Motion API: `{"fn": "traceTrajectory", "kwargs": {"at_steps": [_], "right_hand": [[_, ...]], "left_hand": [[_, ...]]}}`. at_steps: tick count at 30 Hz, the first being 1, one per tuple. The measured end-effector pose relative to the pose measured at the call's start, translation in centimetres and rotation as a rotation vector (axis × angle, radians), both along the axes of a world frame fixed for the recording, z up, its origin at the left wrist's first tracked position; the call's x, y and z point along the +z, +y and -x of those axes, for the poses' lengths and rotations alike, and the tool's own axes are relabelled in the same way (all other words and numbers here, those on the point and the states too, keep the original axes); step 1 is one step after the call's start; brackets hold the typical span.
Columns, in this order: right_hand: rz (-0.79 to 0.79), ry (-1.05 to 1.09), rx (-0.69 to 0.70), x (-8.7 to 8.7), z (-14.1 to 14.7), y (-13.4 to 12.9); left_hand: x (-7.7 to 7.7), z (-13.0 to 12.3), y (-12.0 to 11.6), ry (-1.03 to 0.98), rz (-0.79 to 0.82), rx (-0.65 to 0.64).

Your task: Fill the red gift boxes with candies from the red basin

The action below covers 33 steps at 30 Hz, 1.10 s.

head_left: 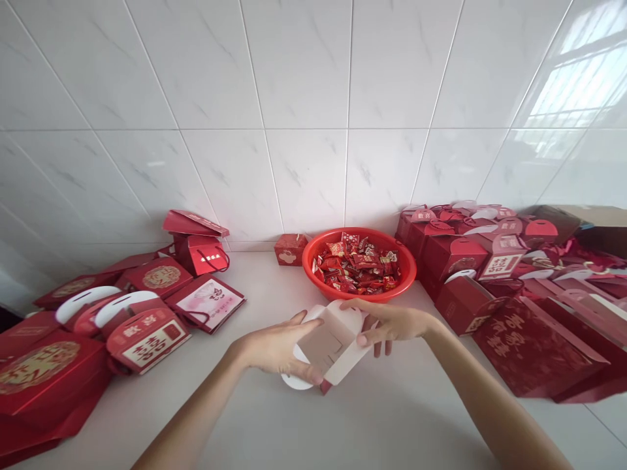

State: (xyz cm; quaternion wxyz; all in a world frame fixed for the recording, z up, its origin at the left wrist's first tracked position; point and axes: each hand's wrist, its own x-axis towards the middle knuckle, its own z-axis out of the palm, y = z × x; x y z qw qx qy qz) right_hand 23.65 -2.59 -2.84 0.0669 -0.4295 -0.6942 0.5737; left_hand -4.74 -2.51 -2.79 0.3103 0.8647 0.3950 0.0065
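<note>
Between my hands is a small paper gift box (pixel 326 343), its top flaps spread and its pale inside facing up; nothing lies in the part I can see. My left hand (pixel 281 349) grips its left side, thumb along the near flap. At the right side, my right hand (pixel 392 321) pinches the wall and flap, with the index finger over the top edge. Just behind the box stands a red plastic basin (pixel 313 282) full of wrapped candies (pixel 362 261). A little red box (pixel 290 249) sits left of the basin.
Red gift boxes (pixel 147 339) and a flat paper bag (pixel 208 303) lie on the left. Rows of red handled boxes (pixel 455 258) and larger red bags (pixel 529 343) crowd the right. A cardboard box (pixel 582 219) stands far right, and a tiled wall (pixel 304 163) closes the back.
</note>
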Motion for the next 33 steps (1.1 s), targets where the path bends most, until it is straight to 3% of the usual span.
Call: {"fn": "traceTrajectory", "kwargs": {"at_steps": [4, 7, 9, 13, 18, 25, 30, 33], "right_hand": [[-0.387, -0.096, -0.133, 2.9, -1.7, 2.9], [-0.667, -0.476, -0.300, 3.9, -2.7, 7.0], [-0.722, -0.636, -0.373, 3.4, -3.1, 9.7], [-0.698, -0.769, -0.339, 1.0, -2.7, 13.1], [-0.684, -0.733, -0.324, -1.2, -2.0, 14.4], [-0.599, -0.246, -0.321, -1.1, -2.2, 14.3], [-0.415, 0.087, -0.304, -1.1, -1.2, 13.2], [-0.301, 0.177, -0.302, -1.5, -1.1, 12.8]], "left_hand": [[0.2, -1.6, -0.9, 0.126, 0.114, 0.098], [0.8, -2.3, -1.6, 0.091, 0.028, 0.134], [1.5, -2.3, -1.8, 0.017, -0.068, 0.152], [2.9, -1.5, -1.5, -0.164, -0.174, 0.197], [3.6, -1.1, 0.8, -0.329, -0.186, 0.268], [2.0, -3.9, 6.4, -0.659, -0.067, 0.230], [0.5, -7.2, 11.2, -0.830, 0.079, 0.384], [-0.5, -8.6, 13.1, -0.836, 0.133, 0.403]]}}
